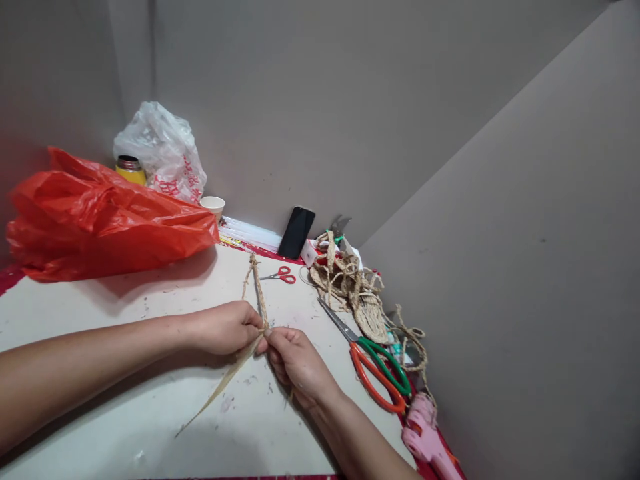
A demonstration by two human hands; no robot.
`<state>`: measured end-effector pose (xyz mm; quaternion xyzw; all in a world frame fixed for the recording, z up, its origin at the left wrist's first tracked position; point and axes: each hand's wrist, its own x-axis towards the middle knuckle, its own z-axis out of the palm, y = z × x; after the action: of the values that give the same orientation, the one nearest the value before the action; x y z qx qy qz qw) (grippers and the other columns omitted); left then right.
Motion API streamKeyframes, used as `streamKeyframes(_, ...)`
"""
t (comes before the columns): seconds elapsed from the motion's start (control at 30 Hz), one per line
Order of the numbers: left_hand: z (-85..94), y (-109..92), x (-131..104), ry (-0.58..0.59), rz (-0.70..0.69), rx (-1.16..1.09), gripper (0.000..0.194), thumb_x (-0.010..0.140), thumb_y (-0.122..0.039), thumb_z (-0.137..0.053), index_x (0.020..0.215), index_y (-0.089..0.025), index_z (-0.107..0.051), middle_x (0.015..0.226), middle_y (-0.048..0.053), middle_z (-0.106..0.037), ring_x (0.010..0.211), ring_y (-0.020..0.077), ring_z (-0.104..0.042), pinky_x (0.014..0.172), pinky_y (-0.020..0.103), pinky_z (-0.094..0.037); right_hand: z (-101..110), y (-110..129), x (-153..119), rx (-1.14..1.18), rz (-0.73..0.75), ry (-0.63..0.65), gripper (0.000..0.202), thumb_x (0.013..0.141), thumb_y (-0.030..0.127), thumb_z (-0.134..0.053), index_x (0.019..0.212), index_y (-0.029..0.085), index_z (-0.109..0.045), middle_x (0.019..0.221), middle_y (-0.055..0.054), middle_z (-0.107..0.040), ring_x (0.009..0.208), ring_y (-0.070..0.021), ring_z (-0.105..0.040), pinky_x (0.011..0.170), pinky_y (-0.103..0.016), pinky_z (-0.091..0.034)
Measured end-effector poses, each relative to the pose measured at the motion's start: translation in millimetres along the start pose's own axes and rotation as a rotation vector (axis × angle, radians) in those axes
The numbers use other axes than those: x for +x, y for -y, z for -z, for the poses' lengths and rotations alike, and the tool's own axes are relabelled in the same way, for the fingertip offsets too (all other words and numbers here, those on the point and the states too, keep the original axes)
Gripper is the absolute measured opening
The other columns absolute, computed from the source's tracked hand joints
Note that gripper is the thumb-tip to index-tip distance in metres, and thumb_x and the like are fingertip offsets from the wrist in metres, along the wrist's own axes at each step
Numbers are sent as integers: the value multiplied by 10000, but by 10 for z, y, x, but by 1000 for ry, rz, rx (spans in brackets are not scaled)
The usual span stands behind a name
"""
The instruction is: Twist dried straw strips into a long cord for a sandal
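A thin braided straw cord [260, 293] runs up the white board from between my hands, with its far end near the small scissors. My left hand [233, 328] is closed on the near end of the cord. Against it, my right hand [295, 360] pinches the same end between thumb and forefinger. A flat, pale straw strip [227, 383] slants down to the left from under my left hand and tapers to a point on the board.
Small red scissors [285, 275], a phone [297, 232] and a paper cup [213, 205] are beyond my hands. Large scissors [377, 367], braided straw pieces [367, 307] and a pink glue gun [425, 433] line the right. A red bag [105, 220] lies left.
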<state>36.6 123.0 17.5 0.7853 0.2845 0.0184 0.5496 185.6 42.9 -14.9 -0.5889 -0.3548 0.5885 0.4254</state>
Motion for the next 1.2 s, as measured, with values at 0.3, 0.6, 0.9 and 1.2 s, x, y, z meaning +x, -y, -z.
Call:
streamKeyframes(0.3, -480, 99, -19, -171, 102, -256, 182, 762, -227, -413, 923, -162, -468, 679, 8, -591, 392, 100, -515, 366, 175, -319, -90, -22, -68, 112, -12, 43, 383, 768, 399, -549, 485, 175, -420, 350, 72, -396, 276, -12, -177, 316, -190, -80)
streamKeyframes(0.6, -171, -50, -29, -337, 0, 120, 146, 673, -210, -472, 684, -153, -605, 573, 5, -566, 539, 123, -488, 514, 214, -324, -63, 16, -84, 194, -31, 62, 277, 684, 382, -674, 646, 154, -521, 376, 129, -293, 317, -13, -135, 327, -179, -70)
streamKeyframes(0.9, -228, 106, 139, -198, 106, -408, 148, 721, -259, -399, 723, -174, -520, 495, -38, -481, 410, 94, -401, 425, 203, -321, 53, 55, -60, 189, -46, 170, 263, 726, 379, -667, 715, 137, -563, 394, 135, -273, 332, -13, -119, 347, -192, -53)
streamKeyframes(1.2, -206, 63, 112, -41, 220, -549, 141, 686, -273, -430, 585, -180, -462, 425, -60, -349, 337, 68, -251, 330, 195, -181, 102, 118, -48, 159, -114, 253, 302, 712, 411, -681, 676, 135, -565, 390, 136, -260, 344, -15, -100, 347, -191, -37)
